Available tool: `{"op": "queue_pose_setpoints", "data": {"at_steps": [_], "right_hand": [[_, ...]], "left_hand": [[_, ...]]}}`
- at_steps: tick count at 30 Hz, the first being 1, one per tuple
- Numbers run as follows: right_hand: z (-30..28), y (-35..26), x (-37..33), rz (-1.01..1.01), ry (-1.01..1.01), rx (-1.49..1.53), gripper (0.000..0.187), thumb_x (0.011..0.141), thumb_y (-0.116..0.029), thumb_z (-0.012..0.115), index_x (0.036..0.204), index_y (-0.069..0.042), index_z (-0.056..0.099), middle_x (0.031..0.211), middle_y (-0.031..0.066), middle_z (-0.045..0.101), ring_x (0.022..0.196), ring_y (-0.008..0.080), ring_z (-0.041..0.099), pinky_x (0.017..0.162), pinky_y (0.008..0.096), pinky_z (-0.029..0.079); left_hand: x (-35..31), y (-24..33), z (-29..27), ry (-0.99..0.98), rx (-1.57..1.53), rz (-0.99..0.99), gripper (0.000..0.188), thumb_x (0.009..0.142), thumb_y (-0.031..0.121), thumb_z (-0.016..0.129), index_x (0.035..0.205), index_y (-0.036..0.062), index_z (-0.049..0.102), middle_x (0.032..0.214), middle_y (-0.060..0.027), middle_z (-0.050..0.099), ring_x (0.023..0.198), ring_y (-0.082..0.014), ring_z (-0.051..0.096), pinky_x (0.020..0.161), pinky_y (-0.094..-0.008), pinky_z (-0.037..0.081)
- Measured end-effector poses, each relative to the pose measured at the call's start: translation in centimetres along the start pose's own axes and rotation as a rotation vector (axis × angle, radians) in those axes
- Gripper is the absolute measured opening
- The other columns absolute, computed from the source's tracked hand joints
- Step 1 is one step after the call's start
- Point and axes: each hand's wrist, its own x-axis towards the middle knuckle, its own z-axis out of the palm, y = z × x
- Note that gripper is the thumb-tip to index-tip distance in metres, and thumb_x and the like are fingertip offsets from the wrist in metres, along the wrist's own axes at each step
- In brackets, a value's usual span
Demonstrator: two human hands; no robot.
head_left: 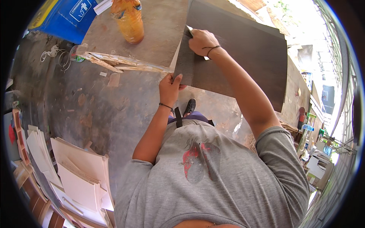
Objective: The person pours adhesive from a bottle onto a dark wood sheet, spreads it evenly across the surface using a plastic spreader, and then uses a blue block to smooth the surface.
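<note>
A large dark brown sheet [243, 49] lies across the work table [159, 32], its near edge sticking out over the table's side. My left hand [170, 89] pinches the near left corner of the sheet, thumb on top and fingers underneath. Farther up, my right hand [203, 42] is closed and pressed down near the sheet's left side. It grips a flat, pale-edged piece [189, 29], which shows only at both ends of the fist; most of it is hidden under the hand.
An orange-stained plastic bottle [130, 24] stands on the table. Beyond the table's left side is a blue bin [72, 19]. White panels [78, 174] lean at the lower left. Tools and bottles [306, 127] crowd the right side. Scraps lie on the concrete floor [95, 110].
</note>
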Motion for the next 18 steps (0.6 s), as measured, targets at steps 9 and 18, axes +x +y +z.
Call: {"op": "queue_pose_setpoints", "data": {"at_steps": [9,18], "right_hand": [[-3.3,-4.6,-4.3,-0.289,0.073,0.029,0.024,0.081,-0.018,0.048,0.096,-0.007,0.061,0.094,0.0184,0.066,0.09,0.0372,0.062,0.078,0.0443,0.049],[0.4,4.2,-6.3,-0.114,0.008,-0.062,0.03,0.076,-0.016,0.05,0.102,-0.008,0.061,0.082,0.0243,0.064,0.081,0.042,0.061,0.076,0.048,0.048]], "left_hand": [[0.4,-0.6,-0.2,0.019,0.083,0.092,0.021,0.089,0.017,0.06,0.086,-0.0038,0.059,0.073,-0.0057,0.062,0.054,-0.0116,0.061,0.052,-0.0243,0.055],[0.3,-1.1,0.4,-0.005,-0.117,0.035,0.023,0.09,0.02,0.06,0.087,-0.0027,0.061,0.076,-0.0076,0.065,0.06,-0.0127,0.063,0.057,-0.0245,0.056]]}}
